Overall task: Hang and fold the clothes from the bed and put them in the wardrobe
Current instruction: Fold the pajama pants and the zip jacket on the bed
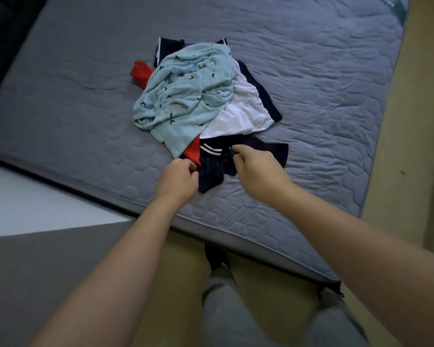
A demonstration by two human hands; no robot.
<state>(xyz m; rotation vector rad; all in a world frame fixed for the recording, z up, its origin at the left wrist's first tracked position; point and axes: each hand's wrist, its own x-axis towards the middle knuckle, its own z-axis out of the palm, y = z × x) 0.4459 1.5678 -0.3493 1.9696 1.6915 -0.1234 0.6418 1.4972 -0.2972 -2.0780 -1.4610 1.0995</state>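
A pile of clothes lies in the middle of the grey quilted bed (pixel 85 108). On top is a light blue patterned garment (pixel 183 91), with a white garment (pixel 243 113) to its right and a red garment (pixel 140 72) poking out at the left. At the near edge of the pile sits a dark navy garment (pixel 216 169) with white stripes. My left hand (pixel 179 177) pinches its left edge with curled fingers. My right hand (pixel 256 164) pinches its fabric from the right.
The bed's near edge runs diagonally in front of my legs (pixel 218 296), which stand on a tan floor (pixel 266 279). A grey surface (pixel 48 259) lies at the lower left, and a white floor area (pixel 30 204) beyond it.
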